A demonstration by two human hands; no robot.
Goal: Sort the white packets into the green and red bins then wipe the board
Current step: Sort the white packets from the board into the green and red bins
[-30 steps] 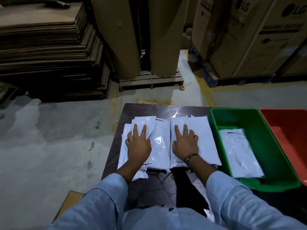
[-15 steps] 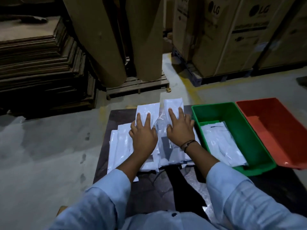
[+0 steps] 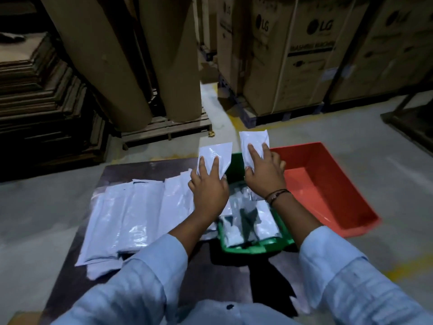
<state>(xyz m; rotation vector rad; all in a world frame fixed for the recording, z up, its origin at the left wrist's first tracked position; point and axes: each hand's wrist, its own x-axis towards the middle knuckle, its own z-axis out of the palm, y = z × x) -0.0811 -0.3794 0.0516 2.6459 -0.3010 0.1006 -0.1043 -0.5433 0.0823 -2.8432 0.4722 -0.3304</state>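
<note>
Packets [image 3: 131, 216] lie overlapped on the dark table [image 3: 225, 273] nearest me, left of my light-blue sleeves [image 3: 150, 277]; beyond them my left hand [image 3: 208, 191] pinches one white packet [image 3: 214, 158], fingers [image 3: 202, 166] spread over its face; my right hand [image 3: 264, 174], a band at the wrist, grips a second packet [image 3: 254, 144] the same way; both are raised above the green bin [image 3: 257, 248], which already holds packets; the red bin [image 3: 328, 184] sits just right of it; farther off stand cardboard rolls [image 3: 117, 66] and printed cartons [image 3: 304, 55].
</note>
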